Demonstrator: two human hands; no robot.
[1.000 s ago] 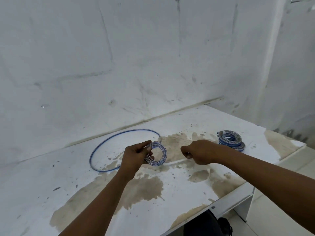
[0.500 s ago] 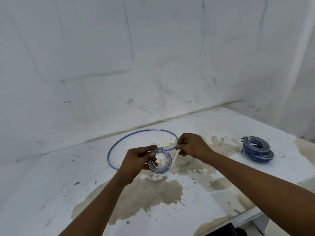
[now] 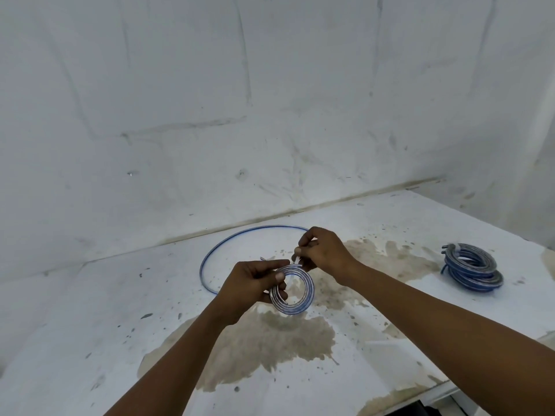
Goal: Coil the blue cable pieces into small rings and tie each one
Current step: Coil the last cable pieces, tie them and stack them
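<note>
Glossy round blue cable ring (image 3: 295,288)

A second ago the right hand (image 3: 326,255) lay low on the stained white counter (image 3: 420,223), off to the right of the small blue-and-clear coiled cable ring (image 3: 292,289). It has since lifted and crossed to the ring's upper edge, where its fingertips now pinch the loose cable end close to the left hand (image 3: 252,285). The left hand has raised the ring slightly off the counter, toward the front edge.
</note>
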